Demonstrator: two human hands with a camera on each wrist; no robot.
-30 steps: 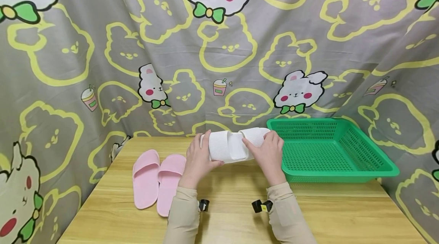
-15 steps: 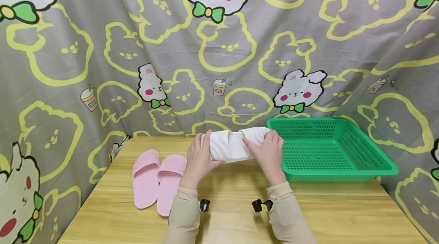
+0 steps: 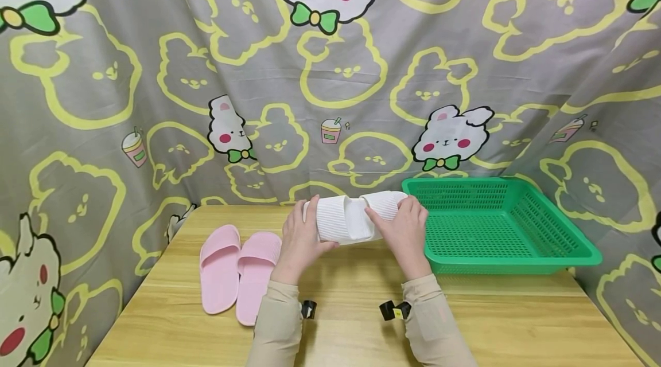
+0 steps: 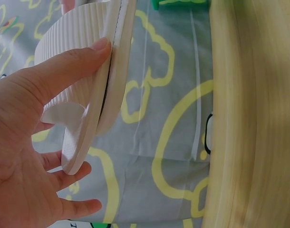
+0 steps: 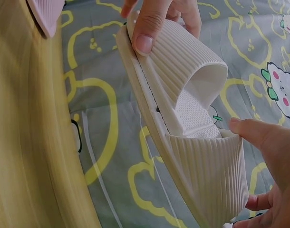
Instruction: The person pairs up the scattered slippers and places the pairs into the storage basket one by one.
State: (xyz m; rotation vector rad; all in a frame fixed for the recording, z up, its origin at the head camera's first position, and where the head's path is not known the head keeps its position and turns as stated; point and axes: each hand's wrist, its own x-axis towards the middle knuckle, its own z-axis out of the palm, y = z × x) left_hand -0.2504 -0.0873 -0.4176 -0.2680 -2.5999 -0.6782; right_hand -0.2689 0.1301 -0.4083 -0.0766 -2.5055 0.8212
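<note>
A pair of white slippers (image 3: 356,219) with ribbed straps is held up above the back of the table, soles stacked and the straps side by side. My left hand (image 3: 295,243) grips their left end; in the left wrist view its thumb (image 4: 71,69) lies along the strap and sole edge, with fingers behind. At the right end, my right hand (image 3: 405,235) holds the other slipper, thumb on its strap and fingers round the far side. The right wrist view shows the sole edges pressed together and the ribbed straps (image 5: 207,166). Parts of the soles are hidden.
Two pink slippers (image 3: 219,284) lie side by side on the wooden table (image 3: 351,332), left of my left forearm. A green perforated basket (image 3: 516,264) stands at the right, close to my right hand. A patterned curtain (image 3: 330,86) hangs behind the table.
</note>
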